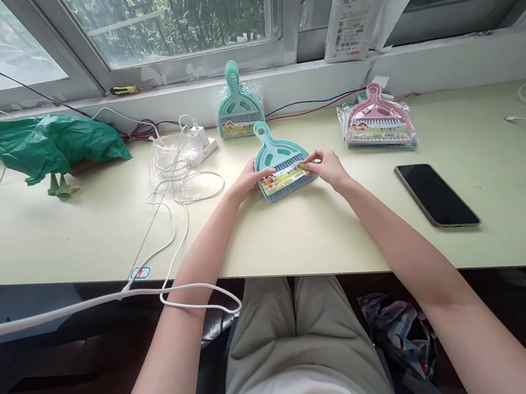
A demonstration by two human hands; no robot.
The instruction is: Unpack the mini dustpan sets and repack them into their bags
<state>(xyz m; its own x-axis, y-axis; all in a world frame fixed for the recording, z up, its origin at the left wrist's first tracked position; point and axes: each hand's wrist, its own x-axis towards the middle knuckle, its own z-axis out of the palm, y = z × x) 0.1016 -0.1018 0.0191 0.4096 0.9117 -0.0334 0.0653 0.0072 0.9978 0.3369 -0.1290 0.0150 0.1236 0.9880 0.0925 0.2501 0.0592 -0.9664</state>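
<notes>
Kinda cute mint-green dustpan set, with greyish bristles and a loud yellow-and-white label, was held at the desk's middle. Its left side was gripped by the left hand, thumb up front; the label's right end was pinched by the right hand's fingers.

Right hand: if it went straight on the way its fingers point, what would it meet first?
The teal dustpan-and-brush set: the right hand has its fingertips at the right end of the label; exact contact is hard to judge.
</notes>
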